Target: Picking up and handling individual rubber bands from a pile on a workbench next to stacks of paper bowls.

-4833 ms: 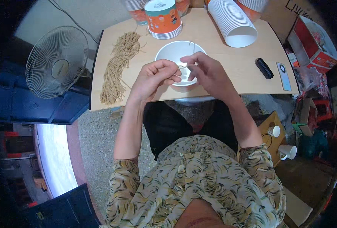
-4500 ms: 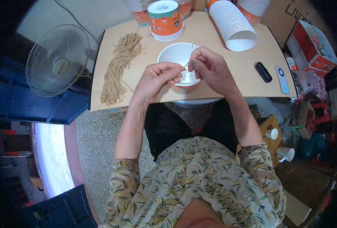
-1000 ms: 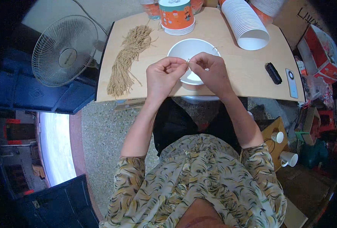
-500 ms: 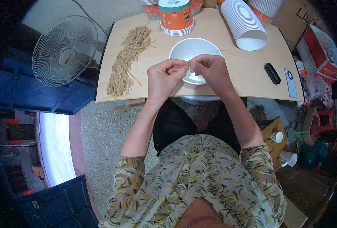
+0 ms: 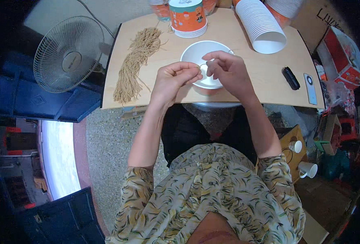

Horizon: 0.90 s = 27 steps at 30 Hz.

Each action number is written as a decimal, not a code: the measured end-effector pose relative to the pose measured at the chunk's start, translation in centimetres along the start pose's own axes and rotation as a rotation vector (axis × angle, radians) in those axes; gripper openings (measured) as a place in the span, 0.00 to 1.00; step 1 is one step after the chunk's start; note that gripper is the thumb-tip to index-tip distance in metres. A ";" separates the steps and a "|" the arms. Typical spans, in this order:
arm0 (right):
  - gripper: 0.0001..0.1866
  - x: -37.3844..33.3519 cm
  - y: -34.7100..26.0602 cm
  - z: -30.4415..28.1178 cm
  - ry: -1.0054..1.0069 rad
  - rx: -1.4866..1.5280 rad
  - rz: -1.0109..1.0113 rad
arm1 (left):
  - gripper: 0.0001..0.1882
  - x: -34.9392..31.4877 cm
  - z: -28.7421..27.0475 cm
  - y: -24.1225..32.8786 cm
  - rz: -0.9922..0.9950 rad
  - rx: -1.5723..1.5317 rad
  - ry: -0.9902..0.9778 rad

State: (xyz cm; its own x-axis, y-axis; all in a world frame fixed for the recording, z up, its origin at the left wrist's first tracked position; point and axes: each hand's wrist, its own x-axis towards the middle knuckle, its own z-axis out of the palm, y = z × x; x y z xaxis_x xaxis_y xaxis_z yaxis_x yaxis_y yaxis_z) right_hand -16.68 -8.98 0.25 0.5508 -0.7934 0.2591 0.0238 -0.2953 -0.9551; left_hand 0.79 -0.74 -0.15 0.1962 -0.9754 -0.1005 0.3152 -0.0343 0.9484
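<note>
A white paper bucket (image 5: 188,53) stands at the middle of the table's near side, with both hands over its mouth. My left hand (image 5: 174,79) is closed in a pinch on the end of a thin cord (image 5: 203,64). Close beside it, my right hand (image 5: 230,75) has its fingers bent but apart, thumb and forefinger separated near the cord. A bit of the cord also shows at the bucket's right rim. To the left lies a long bundle of tan paper cords (image 5: 137,61).
Stacked orange and white buckets (image 5: 188,20) stand at the back. A nested stack of white buckets (image 5: 261,28) lies on its side at the back right. A black object (image 5: 290,78) and a pale flat phone-like object (image 5: 310,88) lie at right. A fan (image 5: 70,55) stands left of the table.
My right hand's fingers have loosened from the pinch and spread, moving slightly right of my left hand. The left hand keeps its pinch.
</note>
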 end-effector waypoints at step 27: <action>0.06 -0.4 0.0 0.5 -0.139 0.021 -0.076 | 0.07 -0.3 -0.2 0.5 0.084 0.069 -0.071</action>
State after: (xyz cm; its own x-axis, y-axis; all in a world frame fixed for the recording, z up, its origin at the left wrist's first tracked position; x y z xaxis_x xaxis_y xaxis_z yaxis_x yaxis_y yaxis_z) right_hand -16.46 -8.39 0.08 0.6569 -0.6875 0.3095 0.0861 -0.3395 -0.9367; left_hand 1.10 -0.39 0.29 0.1520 -0.9884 -0.0008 0.2353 0.0354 0.9713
